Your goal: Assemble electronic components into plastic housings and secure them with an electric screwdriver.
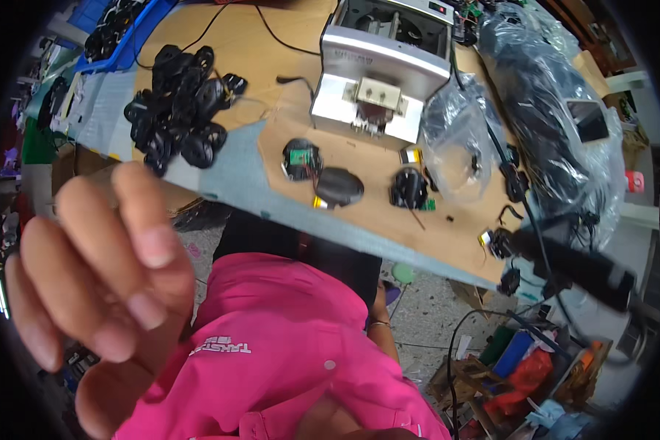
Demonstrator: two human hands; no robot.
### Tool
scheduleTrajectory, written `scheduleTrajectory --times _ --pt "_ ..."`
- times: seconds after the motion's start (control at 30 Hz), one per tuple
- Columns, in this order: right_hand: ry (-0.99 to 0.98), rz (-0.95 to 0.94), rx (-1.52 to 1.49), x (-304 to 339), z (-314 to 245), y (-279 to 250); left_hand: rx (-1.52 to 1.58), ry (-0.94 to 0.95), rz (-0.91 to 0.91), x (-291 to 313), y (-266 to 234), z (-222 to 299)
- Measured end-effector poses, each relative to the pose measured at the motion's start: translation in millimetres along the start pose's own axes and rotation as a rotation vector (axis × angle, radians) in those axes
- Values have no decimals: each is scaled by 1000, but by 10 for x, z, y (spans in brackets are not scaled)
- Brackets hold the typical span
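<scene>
Close to the camera on the left, my left hand is raised off the table. Its fingers are loosely bent and apart, with nothing seen between them. Beyond it on the table lies a pile of black round plastic parts. My right arm hangs beside my pink shirt, a bracelet at the wrist. The right hand is down by my thigh, its fingers mostly hidden below the table edge. On the table lie a black housing with a green circuit board, a dark oval shell and another opened black housing.
A silver bench machine stands at the back middle. Clear plastic bags and a long plastic-wrapped bundle lie to its right. A blue bin of black parts is far left. Cables cross the right side, above boxes and scraps on the floor.
</scene>
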State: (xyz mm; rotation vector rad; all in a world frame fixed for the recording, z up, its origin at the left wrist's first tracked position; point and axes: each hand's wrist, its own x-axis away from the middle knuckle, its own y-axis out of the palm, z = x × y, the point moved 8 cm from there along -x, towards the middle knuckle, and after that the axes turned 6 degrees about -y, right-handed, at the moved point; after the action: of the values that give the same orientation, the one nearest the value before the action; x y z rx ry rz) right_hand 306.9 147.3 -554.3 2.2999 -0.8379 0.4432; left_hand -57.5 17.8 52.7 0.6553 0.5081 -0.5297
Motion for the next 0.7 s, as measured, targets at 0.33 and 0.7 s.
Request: scheduleTrajectory --times 0.33,0.7 --pt "-778 1053 347 1769 -3070 -801 -1058 9 -17 416 -878 -176" --pt "-1459 377 965 1828 -4680 2299 -1281 -135 -125 -52 -1562 -1205"
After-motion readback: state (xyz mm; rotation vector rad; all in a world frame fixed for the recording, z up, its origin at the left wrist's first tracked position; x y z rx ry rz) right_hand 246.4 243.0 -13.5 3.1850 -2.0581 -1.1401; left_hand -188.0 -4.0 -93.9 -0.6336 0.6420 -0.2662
